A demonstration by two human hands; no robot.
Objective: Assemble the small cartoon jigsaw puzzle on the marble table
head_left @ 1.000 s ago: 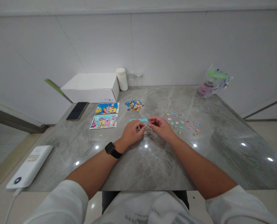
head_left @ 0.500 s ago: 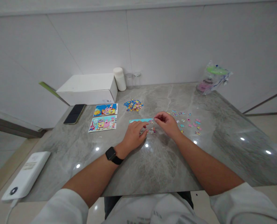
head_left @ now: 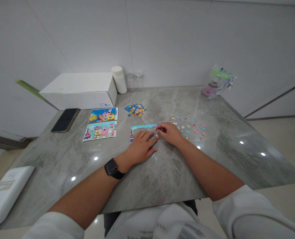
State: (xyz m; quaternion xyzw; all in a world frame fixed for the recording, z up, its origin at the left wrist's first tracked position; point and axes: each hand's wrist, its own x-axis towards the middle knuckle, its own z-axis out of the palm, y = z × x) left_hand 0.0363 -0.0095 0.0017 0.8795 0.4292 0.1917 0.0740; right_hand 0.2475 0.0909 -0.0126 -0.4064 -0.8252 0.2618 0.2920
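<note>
A partly assembled jigsaw puzzle (head_left: pixel 144 126), with a light blue top strip and a red patch at its left side, lies flat on the table. My left hand (head_left: pixel 143 145) rests over its lower part with the fingers stretched out, hiding much of it. At the puzzle's right edge, my right hand (head_left: pixel 171 134) is pinched on a small puzzle piece, mostly covered by the fingertips. Loose puzzle pieces (head_left: pixel 193 125) lie scattered to the right of that hand. Farther back sits a heap of mixed pieces (head_left: pixel 135 109).
Two cartoon picture cards (head_left: pixel 101 130) lie left of the puzzle, beside a phone (head_left: pixel 65 119). Behind are a white box (head_left: pixel 78 98), a white bottle (head_left: pixel 119 80) and two glasses (head_left: pixel 139 82). A bagged cup (head_left: pixel 213 88) stands back right; a white power bank (head_left: pixel 10 192) lies front left.
My right hand has come down onto the puzzle's right edge with the piece. The left hand's fingers have shifted slightly over the puzzle. The camera view has turned a little.
</note>
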